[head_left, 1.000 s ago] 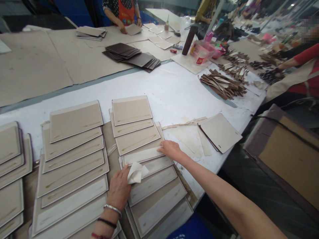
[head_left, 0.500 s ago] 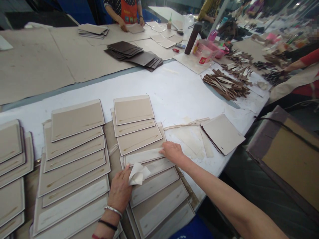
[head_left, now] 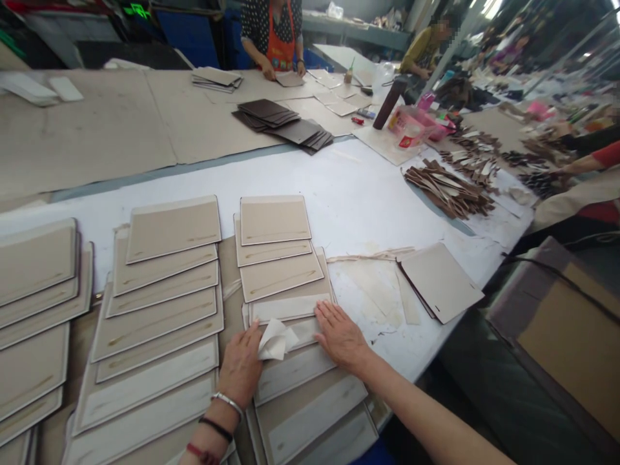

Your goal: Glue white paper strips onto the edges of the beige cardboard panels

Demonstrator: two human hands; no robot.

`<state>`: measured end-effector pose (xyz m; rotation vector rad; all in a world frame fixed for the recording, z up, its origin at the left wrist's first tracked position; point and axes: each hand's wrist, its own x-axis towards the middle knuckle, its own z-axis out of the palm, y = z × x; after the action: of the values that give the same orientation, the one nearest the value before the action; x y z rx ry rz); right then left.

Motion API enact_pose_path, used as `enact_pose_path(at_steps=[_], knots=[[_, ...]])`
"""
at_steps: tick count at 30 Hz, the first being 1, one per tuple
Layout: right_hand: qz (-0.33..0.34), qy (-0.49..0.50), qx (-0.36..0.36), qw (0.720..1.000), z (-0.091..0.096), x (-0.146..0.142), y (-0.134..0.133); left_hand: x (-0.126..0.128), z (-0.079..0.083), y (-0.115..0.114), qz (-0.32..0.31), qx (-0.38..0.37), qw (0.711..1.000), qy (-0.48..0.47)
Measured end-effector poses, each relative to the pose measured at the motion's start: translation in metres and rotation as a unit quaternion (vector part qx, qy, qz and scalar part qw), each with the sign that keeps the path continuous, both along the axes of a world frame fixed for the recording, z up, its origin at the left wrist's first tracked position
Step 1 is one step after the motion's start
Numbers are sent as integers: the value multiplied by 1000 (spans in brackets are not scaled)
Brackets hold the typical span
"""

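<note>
Overlapping beige panels with dark edges lie in columns in front of me. My left hand [head_left: 241,363] is closed on a folded bunch of white strips [head_left: 278,340], its fingertips at the left end of a pale strip [head_left: 289,307]. That strip lies flat across one panel in the nearer column. At its right end rests my right hand [head_left: 341,336], palm down with the fingers stretched out. Panels below carry similar pale strips [head_left: 310,410]. Farther up the column, a panel [head_left: 281,274] bears a brownish glue-like streak along its lower edge.
Another panel column [head_left: 167,329] stands to the left. On the right lies a small stack of panels [head_left: 443,281] near the table edge. Brown strips [head_left: 448,187], a dark bottle [head_left: 389,103] and a pink basket [head_left: 411,126] are farther back. A co-worker in an orange apron [head_left: 281,39] handles a panel across the table.
My right hand has gone from pinching the pale strip's right end to lying flat over it. My left hand still holds the white strips. The whole view has shifted with my head.
</note>
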<state>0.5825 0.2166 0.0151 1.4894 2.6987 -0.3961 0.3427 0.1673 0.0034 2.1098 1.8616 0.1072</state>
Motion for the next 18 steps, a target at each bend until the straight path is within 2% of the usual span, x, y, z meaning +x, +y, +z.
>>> enact_pose_path(at_steps=[2, 5, 7, 8, 10, 11, 13, 16, 18], knots=[[10, -11, -13, 1000, -12, 5, -8, 1, 3, 1, 8, -9, 1000, 1], [-21, -32, -15, 999, -22, 11, -12, 2, 10, 4, 33, -33, 999, -25], [-87, -43, -7, 995, -21, 8, -12, 2, 16, 5, 73, -47, 992, -93], [-132, -42, -1, 990, -17, 5, -12, 3, 19, 4, 114, -56, 980, -153], [-192, 6, -7, 981, -4, -7, -13, 7, 25, 2, 216, -86, 929, -287], [-195, 55, -28, 979, 6, -15, -14, 9, 28, 0, 262, -109, 895, -344], [-157, 185, -108, 964, 28, -34, -18, 17, 36, -4, 323, -159, 832, -422], [-170, 313, -225, 907, 56, -66, -21, 29, 50, -8, 343, -180, 788, -479], [-192, 364, -265, 872, 64, -81, -22, 34, 59, -10, 327, -158, 778, -512]])
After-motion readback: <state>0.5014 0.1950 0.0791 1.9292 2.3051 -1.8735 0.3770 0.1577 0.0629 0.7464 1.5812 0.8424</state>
